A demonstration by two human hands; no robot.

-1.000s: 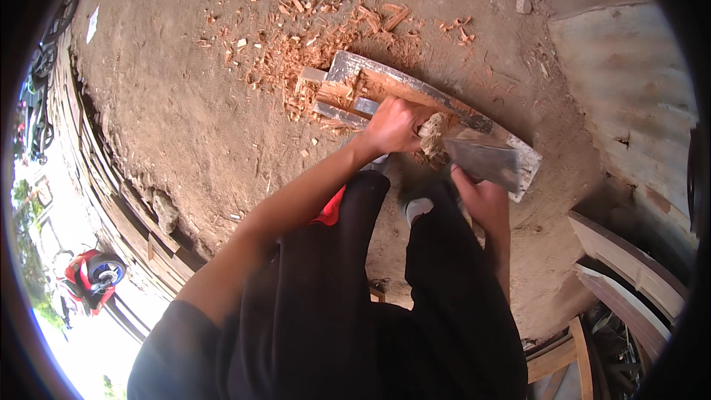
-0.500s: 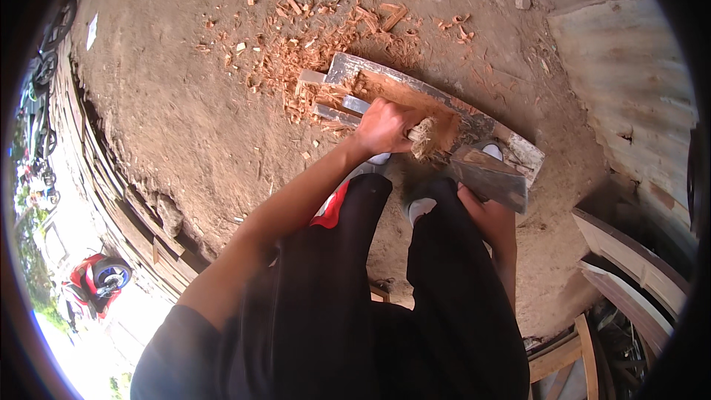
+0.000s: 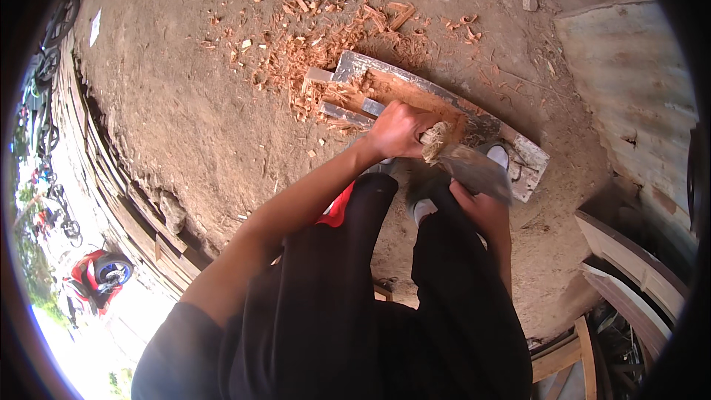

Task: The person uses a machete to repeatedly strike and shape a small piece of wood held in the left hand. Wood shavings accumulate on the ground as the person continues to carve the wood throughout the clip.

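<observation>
My left hand is closed round a chisel. The frayed, mushroomed end of its wooden handle sticks out on the right of my fist, and a flat metal blade shows on the left. Below it lies a long piece of wood with chipped pale paint on its edge and a reddish-brown hollowed face. My right hand grips a wooden mallet, a dark block smeared by motion, with its head right beside the frayed handle end. I cannot tell whether they touch. The mallet's handle is mostly hidden.
Reddish wood shavings lie scattered over the dirt floor beyond the workpiece. My shoes stand close to the wood. Rusty corrugated sheeting and stacked boards are on the right. Long planks and a red motorcycle are on the left.
The mallet has swung left and up, from apart to right beside the chisel's handle end. My left hand keeps its hold on the chisel. The whole view has shifted slightly.
</observation>
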